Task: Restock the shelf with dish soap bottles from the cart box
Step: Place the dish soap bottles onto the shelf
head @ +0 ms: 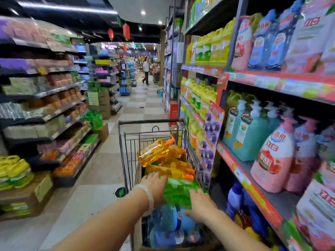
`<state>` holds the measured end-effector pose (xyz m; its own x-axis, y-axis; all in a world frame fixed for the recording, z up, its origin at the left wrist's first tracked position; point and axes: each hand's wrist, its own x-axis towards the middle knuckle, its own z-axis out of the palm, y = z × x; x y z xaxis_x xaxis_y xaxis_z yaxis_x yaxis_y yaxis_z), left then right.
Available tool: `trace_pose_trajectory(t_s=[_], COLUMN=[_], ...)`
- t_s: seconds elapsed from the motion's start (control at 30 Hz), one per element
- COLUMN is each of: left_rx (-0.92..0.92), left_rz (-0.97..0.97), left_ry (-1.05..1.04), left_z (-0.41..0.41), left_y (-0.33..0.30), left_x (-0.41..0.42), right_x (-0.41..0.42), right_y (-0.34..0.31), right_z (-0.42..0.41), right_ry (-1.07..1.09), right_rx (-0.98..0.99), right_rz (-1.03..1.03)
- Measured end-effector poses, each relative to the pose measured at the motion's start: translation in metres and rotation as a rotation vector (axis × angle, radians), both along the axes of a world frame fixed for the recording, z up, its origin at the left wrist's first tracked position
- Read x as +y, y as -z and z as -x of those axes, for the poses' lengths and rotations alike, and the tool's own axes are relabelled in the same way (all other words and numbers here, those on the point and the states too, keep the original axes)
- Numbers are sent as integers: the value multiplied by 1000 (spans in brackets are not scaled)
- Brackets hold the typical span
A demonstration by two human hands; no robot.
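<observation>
A wire shopping cart [126, 142] stands in the aisle against the right-hand shelving, loaded with dish soap bottles. Orange bottles [157, 153] lie piled at its far end, green bottles [178, 191] in the middle, blue bottles [168, 229] nearest me inside a cardboard box [137, 232]. My left hand [154, 185] grips the left side of the green bottles. On their right side rests my right hand [201, 205], fingers spread over them. The shelf [253, 189] on the right holds teal, pink and blue soap bottles.
Shelving on the left carries packaged goods, with open cardboard cases [27, 192] of yellow-green items on the floor. The checkered aisle floor [101, 171] runs ahead of the cart. A person [146, 70] walks far down the aisle.
</observation>
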<state>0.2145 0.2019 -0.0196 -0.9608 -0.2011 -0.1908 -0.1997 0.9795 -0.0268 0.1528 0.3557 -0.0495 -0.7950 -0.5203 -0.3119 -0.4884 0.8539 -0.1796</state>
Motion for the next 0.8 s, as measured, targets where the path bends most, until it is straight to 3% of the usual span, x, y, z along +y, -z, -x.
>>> trace_pose_trajectory(t_s=[0.4,0.6,0.8], left_rx=[-129,-340,-435], left_rz=[-143,-195,-157], left_ry=[50,298,576], left_z=[94,130,171], left_y=[1,1,47], left_x=[-41,-51,-86], right_x=[-12,-21,-56], right_y=[27,38,68], right_z=[71,76,64], right_ry=[147,405,739], right_rx=[-165,-246,-369], right_rz=[35,180,524])
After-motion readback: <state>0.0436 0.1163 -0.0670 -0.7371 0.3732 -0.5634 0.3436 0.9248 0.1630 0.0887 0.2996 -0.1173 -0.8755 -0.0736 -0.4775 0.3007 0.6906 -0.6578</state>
